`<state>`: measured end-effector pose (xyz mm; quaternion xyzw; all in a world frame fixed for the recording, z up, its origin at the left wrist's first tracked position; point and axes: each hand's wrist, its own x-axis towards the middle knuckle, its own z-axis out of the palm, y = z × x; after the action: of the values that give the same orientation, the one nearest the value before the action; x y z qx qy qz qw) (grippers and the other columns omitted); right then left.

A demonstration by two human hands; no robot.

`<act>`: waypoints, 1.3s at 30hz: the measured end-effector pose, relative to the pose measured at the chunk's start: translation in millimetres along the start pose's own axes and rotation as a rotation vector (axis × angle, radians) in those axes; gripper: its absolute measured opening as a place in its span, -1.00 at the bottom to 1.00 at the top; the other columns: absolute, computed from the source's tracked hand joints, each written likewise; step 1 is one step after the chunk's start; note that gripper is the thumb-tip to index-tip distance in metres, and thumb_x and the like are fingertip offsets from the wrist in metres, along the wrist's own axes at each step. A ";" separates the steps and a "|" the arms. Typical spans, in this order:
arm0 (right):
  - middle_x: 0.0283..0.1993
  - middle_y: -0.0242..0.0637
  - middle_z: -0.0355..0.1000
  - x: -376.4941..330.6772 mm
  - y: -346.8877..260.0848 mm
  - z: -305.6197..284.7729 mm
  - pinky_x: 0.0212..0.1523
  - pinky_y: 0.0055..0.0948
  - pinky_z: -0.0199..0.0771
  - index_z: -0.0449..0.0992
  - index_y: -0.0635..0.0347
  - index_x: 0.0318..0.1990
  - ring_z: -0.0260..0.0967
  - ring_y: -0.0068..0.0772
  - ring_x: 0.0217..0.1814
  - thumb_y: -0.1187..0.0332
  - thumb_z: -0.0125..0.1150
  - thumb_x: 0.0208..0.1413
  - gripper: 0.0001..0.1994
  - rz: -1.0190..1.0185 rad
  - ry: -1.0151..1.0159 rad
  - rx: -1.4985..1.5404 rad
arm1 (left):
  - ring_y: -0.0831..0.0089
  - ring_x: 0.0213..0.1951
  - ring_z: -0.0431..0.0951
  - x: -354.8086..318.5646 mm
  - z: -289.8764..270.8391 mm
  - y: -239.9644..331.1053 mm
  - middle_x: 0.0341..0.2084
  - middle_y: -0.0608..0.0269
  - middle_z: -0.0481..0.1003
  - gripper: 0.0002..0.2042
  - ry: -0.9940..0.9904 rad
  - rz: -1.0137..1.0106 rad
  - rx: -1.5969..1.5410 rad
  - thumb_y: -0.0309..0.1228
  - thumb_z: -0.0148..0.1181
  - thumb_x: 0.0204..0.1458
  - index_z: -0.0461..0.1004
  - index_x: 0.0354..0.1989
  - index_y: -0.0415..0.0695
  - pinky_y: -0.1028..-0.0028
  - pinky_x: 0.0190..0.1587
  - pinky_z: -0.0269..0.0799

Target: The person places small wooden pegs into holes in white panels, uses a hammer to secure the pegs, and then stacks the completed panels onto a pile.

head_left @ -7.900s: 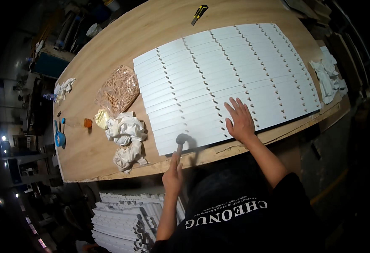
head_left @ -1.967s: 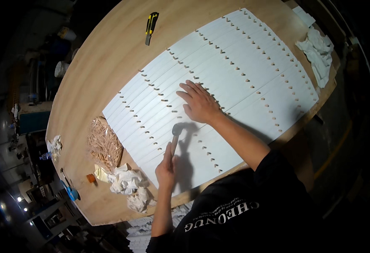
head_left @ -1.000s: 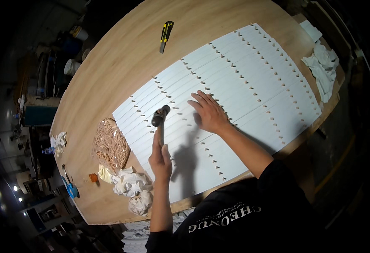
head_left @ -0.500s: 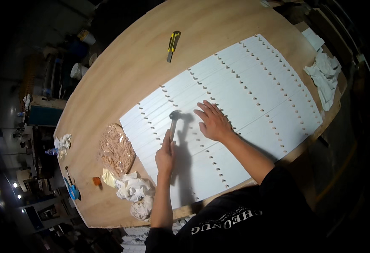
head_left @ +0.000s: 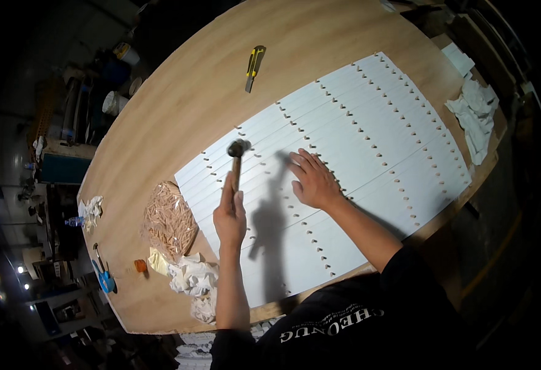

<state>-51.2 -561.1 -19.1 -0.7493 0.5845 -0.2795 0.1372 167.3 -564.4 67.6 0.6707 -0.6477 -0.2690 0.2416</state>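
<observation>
Hammer (head_left: 236,150) is grasped by left fingers (head_left: 227,194) over white boards (head_left: 363,176), right fingers (head_left: 308,163) rest there released, and table (head_left: 178,117) extends broadly beyond to its far edge.

A dark-headed hammer (head_left: 236,163) is held raised, head toward twelve o'clock, over the ten o'clock side of white boards (head_left: 357,165) laid edge to edge and studded with wooden pegs (head_left: 360,130).
</observation>
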 end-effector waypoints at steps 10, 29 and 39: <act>0.22 -0.16 0.18 4.7 -6.6 -4.3 0.33 -0.11 0.03 0.35 0.15 0.07 0.00 -0.10 0.35 0.35 0.07 -0.05 -0.55 -0.021 0.035 -0.009 | 0.06 -0.46 0.54 11.0 -4.3 -5.0 -0.31 0.00 0.55 -0.57 0.062 0.004 -0.004 -0.38 0.00 0.14 0.25 0.22 0.09 0.30 -0.34 0.44; 0.23 -0.16 0.17 2.1 -8.5 -5.6 0.34 -0.11 0.01 0.36 0.13 0.07 0.00 -0.09 0.35 0.36 0.06 -0.05 -0.56 -0.006 0.008 0.030 | 0.03 -0.24 0.55 30.7 2.2 -31.0 -0.22 -0.02 0.53 -0.59 0.079 0.111 0.143 -0.24 -0.03 0.16 0.25 0.22 0.13 0.21 -0.19 0.42; 0.22 -0.16 0.18 8.9 -8.2 -6.4 0.34 -0.10 -0.01 0.35 0.16 0.08 -0.01 -0.09 0.35 0.36 0.05 -0.05 -0.56 -0.022 0.035 0.015 | -0.01 -0.37 0.55 37.2 5.5 -42.7 -0.33 -0.02 0.54 -0.58 0.100 0.160 0.198 -0.27 -0.01 0.15 0.26 0.21 0.14 0.19 -0.32 0.42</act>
<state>-46.9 -566.5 -7.3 -0.7497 0.5762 -0.2985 0.1296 195.7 -599.6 33.0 0.6500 -0.7096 -0.1496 0.2271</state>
